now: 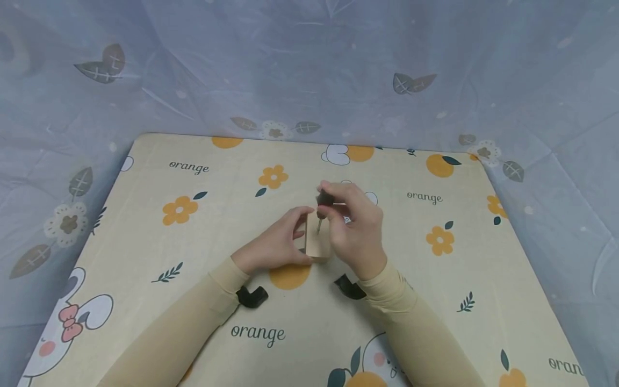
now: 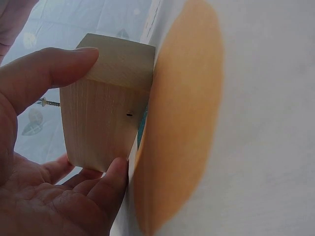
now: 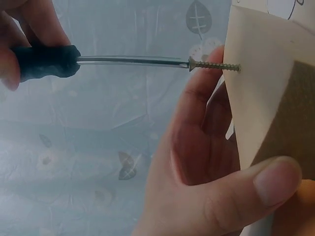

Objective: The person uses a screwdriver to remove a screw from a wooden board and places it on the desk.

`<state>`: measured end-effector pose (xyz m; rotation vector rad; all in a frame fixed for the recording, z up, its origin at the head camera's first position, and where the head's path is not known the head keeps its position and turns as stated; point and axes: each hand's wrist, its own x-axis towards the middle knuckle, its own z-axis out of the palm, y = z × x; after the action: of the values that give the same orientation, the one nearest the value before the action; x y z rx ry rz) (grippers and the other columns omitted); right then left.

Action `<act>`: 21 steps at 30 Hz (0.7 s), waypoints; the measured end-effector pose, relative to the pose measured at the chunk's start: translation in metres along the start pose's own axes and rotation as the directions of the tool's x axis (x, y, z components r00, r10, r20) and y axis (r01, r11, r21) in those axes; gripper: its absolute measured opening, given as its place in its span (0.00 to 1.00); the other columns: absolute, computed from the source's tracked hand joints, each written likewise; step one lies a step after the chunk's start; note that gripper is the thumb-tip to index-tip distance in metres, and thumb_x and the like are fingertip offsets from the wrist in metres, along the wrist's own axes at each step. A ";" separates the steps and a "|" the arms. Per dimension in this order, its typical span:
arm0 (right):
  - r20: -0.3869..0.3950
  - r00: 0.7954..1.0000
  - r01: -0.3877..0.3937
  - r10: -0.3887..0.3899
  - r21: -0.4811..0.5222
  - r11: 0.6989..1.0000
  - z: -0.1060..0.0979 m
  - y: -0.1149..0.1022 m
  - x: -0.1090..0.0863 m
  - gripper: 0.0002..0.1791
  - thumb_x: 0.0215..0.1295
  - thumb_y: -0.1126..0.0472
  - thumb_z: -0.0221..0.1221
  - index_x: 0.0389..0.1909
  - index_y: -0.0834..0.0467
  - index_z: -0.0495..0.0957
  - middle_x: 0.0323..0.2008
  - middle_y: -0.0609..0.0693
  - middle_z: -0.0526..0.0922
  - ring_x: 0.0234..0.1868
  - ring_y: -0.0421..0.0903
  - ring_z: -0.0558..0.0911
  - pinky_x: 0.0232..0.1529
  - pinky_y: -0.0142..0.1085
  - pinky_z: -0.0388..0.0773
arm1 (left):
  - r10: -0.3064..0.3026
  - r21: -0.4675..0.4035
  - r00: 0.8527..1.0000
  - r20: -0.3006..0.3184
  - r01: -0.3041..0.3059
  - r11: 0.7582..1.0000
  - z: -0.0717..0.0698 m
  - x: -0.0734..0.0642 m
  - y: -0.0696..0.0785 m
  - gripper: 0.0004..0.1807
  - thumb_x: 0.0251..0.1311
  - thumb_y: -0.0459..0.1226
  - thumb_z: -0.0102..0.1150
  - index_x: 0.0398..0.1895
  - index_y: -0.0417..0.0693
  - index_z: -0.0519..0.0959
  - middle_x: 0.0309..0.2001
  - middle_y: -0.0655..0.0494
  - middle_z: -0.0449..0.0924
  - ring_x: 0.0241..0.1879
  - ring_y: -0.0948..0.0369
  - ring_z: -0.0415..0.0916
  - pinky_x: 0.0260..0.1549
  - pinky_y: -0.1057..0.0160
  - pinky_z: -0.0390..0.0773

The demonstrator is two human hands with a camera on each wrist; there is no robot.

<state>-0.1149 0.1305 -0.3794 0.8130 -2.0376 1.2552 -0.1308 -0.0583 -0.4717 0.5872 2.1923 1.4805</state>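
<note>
A small wooden block stands on the patterned tablecloth, gripped by my left hand with the thumb at its near end and the fingers at its far side. In the left wrist view the block shows a small dark hole in one side. My right hand holds a screwdriver by its dark handle above the block. The screwdriver's tip meets the head of a brass-coloured screw. The screw's point is in the block's top face, with most of its thread still showing.
The tablecloth carries printed oranges, flowers and words. A pale blue patterned curtain hangs behind and at both sides. Dark wrist-camera mounts sit below both wrists, close over the cloth.
</note>
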 end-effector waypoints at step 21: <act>-0.045 0.997 -0.066 0.063 -0.071 0.995 -0.003 -0.001 -0.001 0.18 0.59 0.72 0.76 0.50 0.66 0.84 0.39 0.59 0.84 0.39 0.49 0.89 0.36 0.32 0.93 | 0.012 0.005 1.000 -0.008 -0.012 1.000 0.000 -0.003 0.002 0.58 0.52 0.36 0.84 0.83 0.52 0.56 0.81 0.57 0.59 0.82 0.60 0.61 0.76 0.60 0.76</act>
<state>-0.1130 0.1331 -0.3788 0.6862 -2.0778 1.2157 -0.1285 -0.0591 -0.4693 0.5979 2.2029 1.4859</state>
